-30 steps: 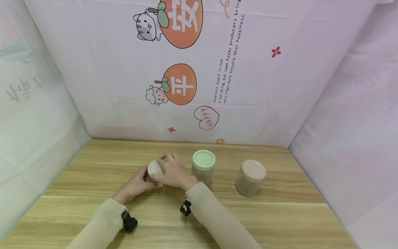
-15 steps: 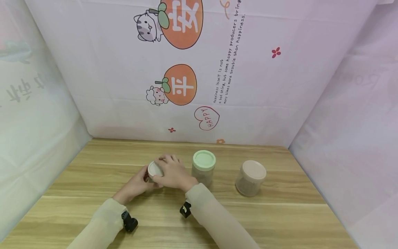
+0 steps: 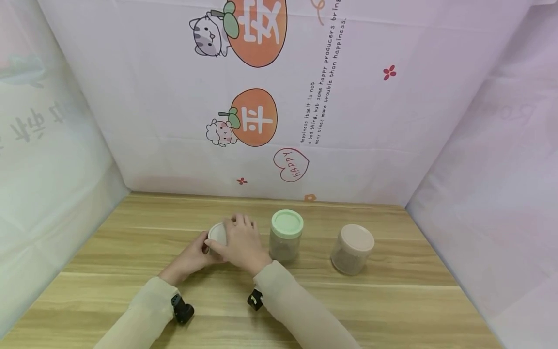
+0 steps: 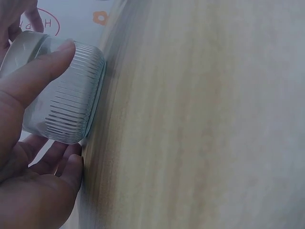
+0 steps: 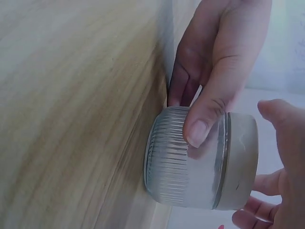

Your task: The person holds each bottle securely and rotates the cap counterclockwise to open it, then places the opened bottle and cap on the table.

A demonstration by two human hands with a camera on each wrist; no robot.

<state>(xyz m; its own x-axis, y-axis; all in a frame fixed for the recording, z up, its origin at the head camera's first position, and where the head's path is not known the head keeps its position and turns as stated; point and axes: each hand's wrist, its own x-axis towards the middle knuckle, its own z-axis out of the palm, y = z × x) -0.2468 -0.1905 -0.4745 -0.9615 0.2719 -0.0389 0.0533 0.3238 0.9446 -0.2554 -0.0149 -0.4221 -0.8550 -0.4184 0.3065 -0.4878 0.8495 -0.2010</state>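
Glass jar (image 5: 178,164) between left thumb (image 5: 207,114) and fingers (image 5: 179,83); lid (image 5: 240,162) by right fingers (image 5: 270,183).

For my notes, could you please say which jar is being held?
The leftmost, white-lidded jar, gripped by the left hand; the green-lidded jar and beige-lidded jar stand unheld.

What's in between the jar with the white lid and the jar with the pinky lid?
In the head view, the green-lidded jar stands between them. The right hand, at the white lid, is in between too.

The woodgrain table (image 3: 401,310) bears the gripped jar (image 3: 217,234) and two other jars (image 3: 285,235).
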